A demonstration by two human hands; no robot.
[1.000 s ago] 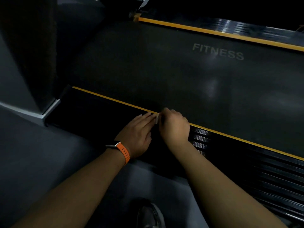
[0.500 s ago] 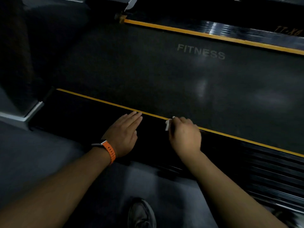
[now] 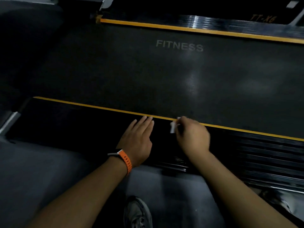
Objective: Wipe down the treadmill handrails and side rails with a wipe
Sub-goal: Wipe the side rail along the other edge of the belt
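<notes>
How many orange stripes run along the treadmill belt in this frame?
2. The near stripe borders the black side rail closest to the camera; the far stripe lines the opposite edge of the belt. Both leave the frame at right.

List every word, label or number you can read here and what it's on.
"FITNESS": pale letters on the treadmill belt.
"TT-X6": orange, on the dark panel by the far side rail; blurred, reading unsure.
Nothing readable on the watch or the wipe.
</notes>
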